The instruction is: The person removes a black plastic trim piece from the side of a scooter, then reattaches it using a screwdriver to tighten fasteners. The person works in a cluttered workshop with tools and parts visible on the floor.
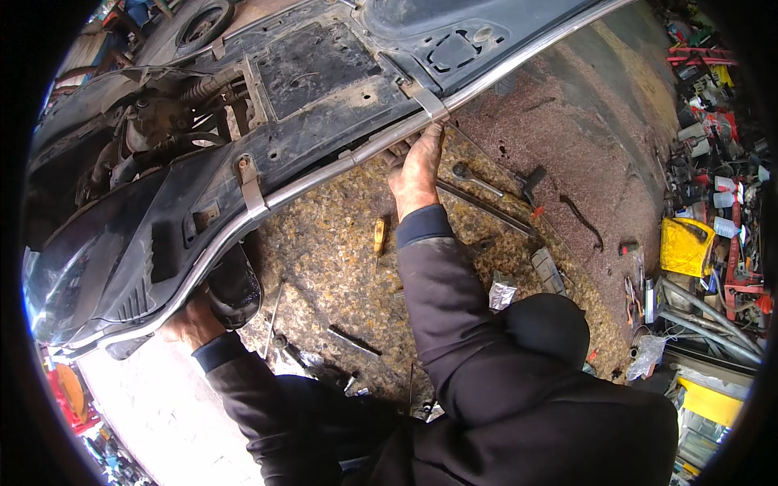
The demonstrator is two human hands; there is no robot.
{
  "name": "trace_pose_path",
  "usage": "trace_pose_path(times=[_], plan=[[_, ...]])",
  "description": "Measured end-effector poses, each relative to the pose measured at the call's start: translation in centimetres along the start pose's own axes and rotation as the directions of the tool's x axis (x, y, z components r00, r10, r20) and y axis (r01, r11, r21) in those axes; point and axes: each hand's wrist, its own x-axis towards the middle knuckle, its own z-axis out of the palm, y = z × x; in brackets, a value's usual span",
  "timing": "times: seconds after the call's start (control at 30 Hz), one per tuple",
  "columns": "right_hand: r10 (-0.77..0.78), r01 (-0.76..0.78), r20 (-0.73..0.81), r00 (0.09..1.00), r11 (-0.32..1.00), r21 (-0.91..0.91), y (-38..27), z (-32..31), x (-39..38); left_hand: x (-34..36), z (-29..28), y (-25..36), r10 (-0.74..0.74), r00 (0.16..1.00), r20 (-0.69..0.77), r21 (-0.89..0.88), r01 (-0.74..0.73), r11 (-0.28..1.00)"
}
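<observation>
Here, in the head view, you have both hands at the long silver rail (308, 185), which runs along the near edge of a big black car part (194, 185). It goes from the near left up to the far right. Your right hand (417, 170) is clamped on the rail from the near side, with the thumb touching the right metal strap (430, 104). The left metal strap (252, 188) crosses the rail between your hands. Your left hand (193, 326) reaches under the rail at the near left, next to a black curved piece (235, 285). Its fingers are hidden, so I cannot tell if they are closed on anything.

Below the rail is a brown spotted mat (324, 235). On it, a screwdriver (379, 235) with a yellow handle lies in the middle, a ratchet (478, 179) lies farther right, and a short metal rod (354, 340) lies nearer you. A yellow case (687, 245) stands well off to the right. A tire (204, 24) lies at the far left.
</observation>
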Motion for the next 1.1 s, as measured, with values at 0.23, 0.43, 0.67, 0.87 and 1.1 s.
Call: trace_pose_path(times=[0.23,0.43,0.67,0.87,1.1], plan=[[-0.052,0.054,-0.046,0.998,0.998,0.025,0.2,0.9,0.2,-1.3,0.1,0.7,0.207,0.978,0.019,0.821,-0.133,0.555],[-0.149,0.143,0.085,0.985,0.987,0.068,0.7,1.0,0.6,-1.2,0.3,0.7,0.255,0.967,0.003,0.61,-0.204,0.766],[-0.197,0.193,0.046,0.979,0.979,0.072,0.6,0.7,0.6,-1.1,1.7,2.2,-0.235,0.972,-0.023,-0.327,0.215,0.92],[-0.276,0.274,0.019,0.961,0.959,0.066,0.6,0.6,1.2,-2.0,3.4,3.9,-0.236,0.966,-0.108,0.124,0.248,0.961],[-0.384,0.383,-0.001,0.923,0.921,0.076,0.7,0.4,1.1,-4.7,7.2,5.6,-0.475,0.857,-0.2,-0.649,0.247,0.719]])
